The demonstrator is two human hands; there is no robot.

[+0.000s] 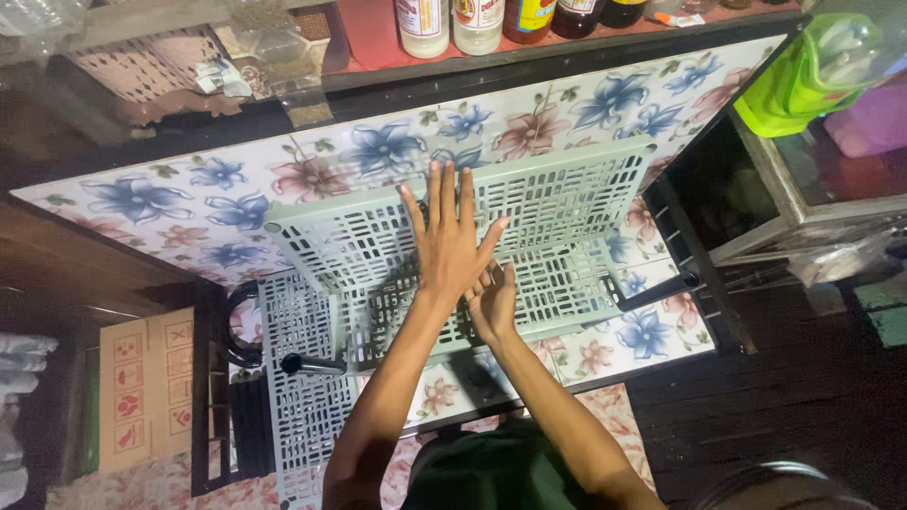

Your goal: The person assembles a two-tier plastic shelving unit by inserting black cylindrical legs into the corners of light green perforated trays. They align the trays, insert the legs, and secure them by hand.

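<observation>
A pale green perforated plastic shelf panel point(567, 189) stands tilted on a table covered with a floral cloth point(189, 203). My left hand point(449, 241) lies flat against it with the fingers spread. A second panel of the same kind point(557, 283) lies flat just below it. My right hand point(493, 304) rests on this one at the seam between the two, its fingertips partly hidden under my left hand. Neither hand holds anything.
A third green panel point(293, 397) hangs off the table's near left edge beside two black tubes point(312, 364) point(661, 288). Bottles point(477, 24) stand on a red shelf behind. A green container point(803, 76) tops a glass cabinet at right. A cardboard box point(146, 387) sits lower left.
</observation>
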